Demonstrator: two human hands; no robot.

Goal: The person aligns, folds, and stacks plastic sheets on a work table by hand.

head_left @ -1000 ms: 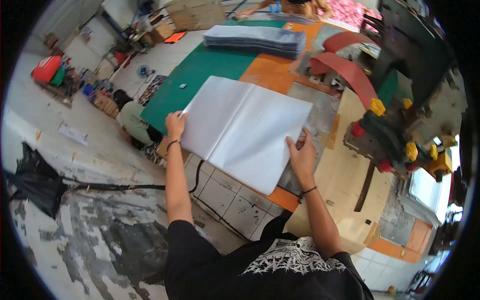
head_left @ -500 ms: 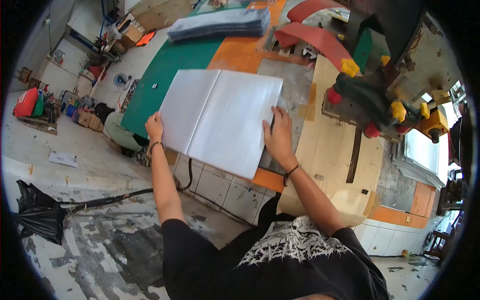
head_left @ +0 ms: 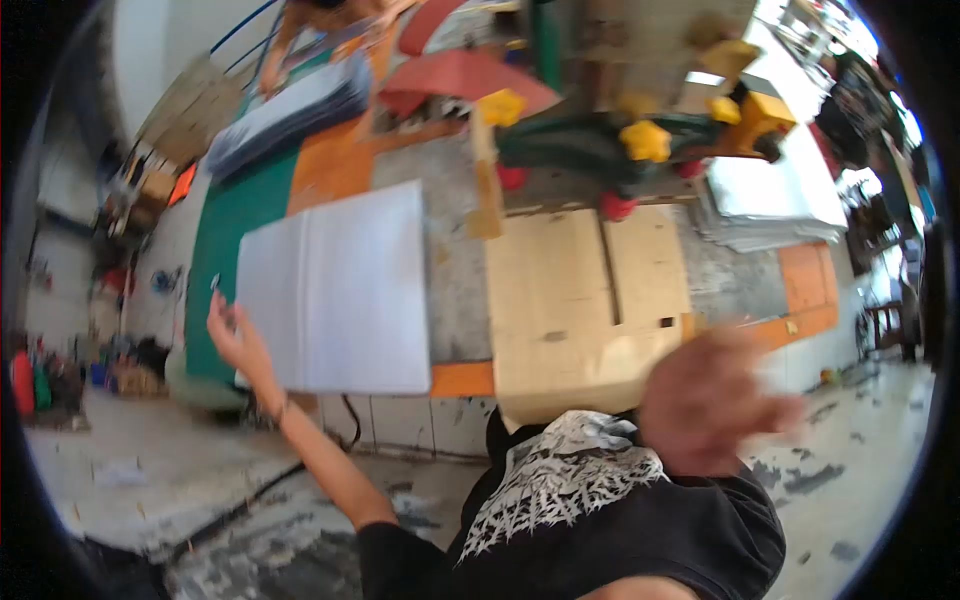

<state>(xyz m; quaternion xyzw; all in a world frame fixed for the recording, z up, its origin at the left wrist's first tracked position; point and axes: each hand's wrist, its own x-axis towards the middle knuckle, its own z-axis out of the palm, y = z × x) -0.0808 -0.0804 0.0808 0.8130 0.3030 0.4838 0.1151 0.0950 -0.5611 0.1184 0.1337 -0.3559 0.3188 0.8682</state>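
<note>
A large pale sheet stack with a crease [head_left: 365, 290] lies on the table, left of the wooden board. Beside its left edge is my left hand [head_left: 238, 335], fingers apart and holding nothing, with the fingertips near a small white item [head_left: 215, 282] on the green mat. My right hand [head_left: 715, 400] is a motion blur over the near right side of the board, away from the sheets; its fingers cannot be made out.
The wooden board [head_left: 550, 300] has a dark slot. Behind it stands a machine with yellow knobs [head_left: 645, 142] and red straps [head_left: 460, 80]. Stacked sheets lie at the back left [head_left: 290, 108] and at the right [head_left: 775, 190]. Another person's arm [head_left: 275, 60] shows at the far left.
The view has swung to the right. My right hand has left the right edge of the pale sheets and moved right. My left hand has come off their left edge, its fingers spreading.
</note>
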